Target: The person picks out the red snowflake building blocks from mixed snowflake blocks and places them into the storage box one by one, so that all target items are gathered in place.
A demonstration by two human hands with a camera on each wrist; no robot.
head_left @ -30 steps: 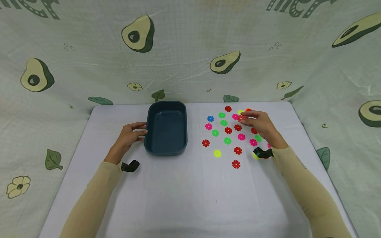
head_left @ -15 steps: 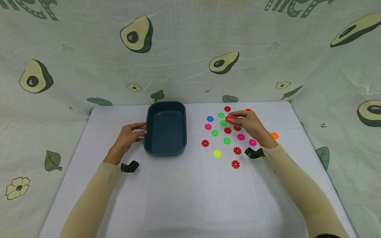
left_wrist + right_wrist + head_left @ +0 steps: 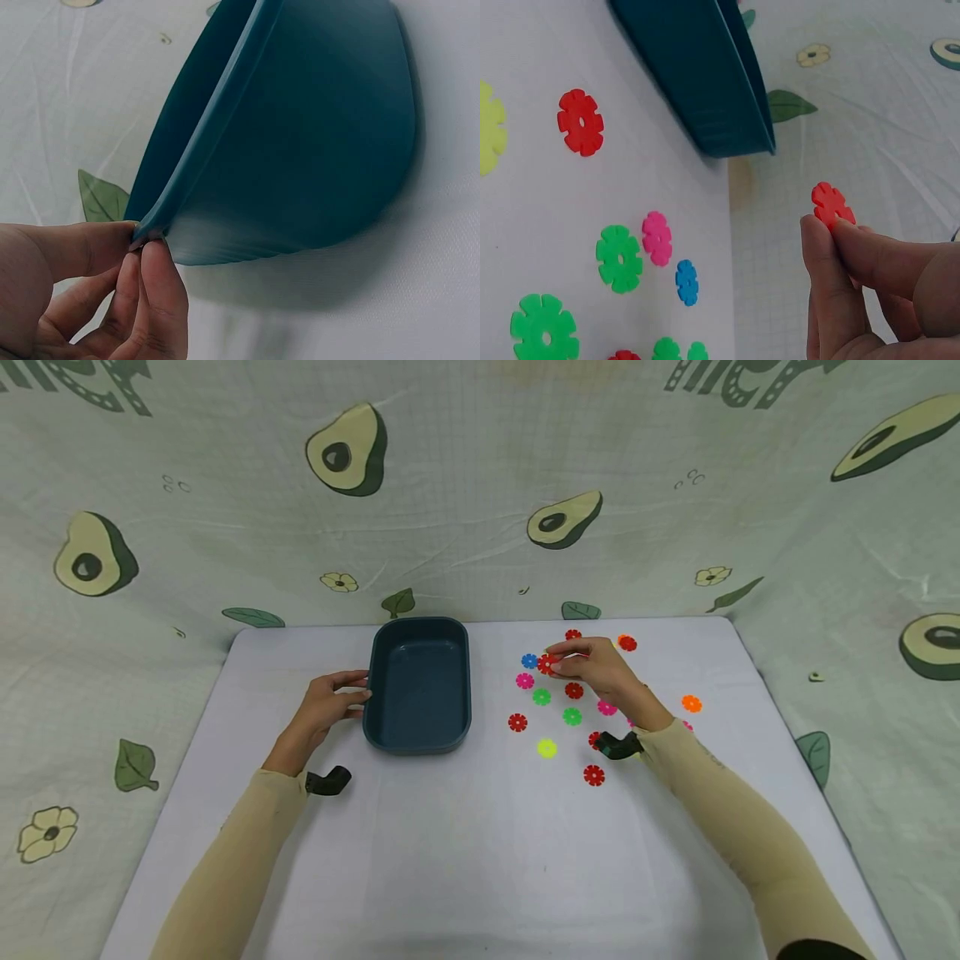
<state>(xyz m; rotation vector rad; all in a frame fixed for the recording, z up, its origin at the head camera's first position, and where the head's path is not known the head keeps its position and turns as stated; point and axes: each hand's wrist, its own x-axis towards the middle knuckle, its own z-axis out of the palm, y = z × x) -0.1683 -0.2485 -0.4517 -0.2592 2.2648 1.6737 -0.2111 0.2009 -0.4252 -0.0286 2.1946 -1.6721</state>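
Between thumb and fingertips my right hand (image 3: 600,668) pinches a red snowflake disc (image 3: 831,202), a flat notched piece with a small central hole. The hand is above the far left part of the scattered discs. My left hand (image 3: 322,706) pinches the left rim of a dark teal rectangular tub (image 3: 418,747), with thumb and fingers on either side of the rim in the left wrist view. No disc shows inside the tub. Under and around the right hand lie a blue disc (image 3: 687,283), a pink disc (image 3: 657,238) and a green disc (image 3: 619,259).
Several more discs lie on the white table (image 3: 450,860), among them a yellow disc (image 3: 547,748), a red disc (image 3: 594,775) and an orange disc (image 3: 692,703). A cloth with avocado prints (image 3: 566,520) hangs behind the table.
My right hand has moved left with the red disc, from over the middle of the scattered discs toward the tub. The left hand has stayed at the tub's rim.
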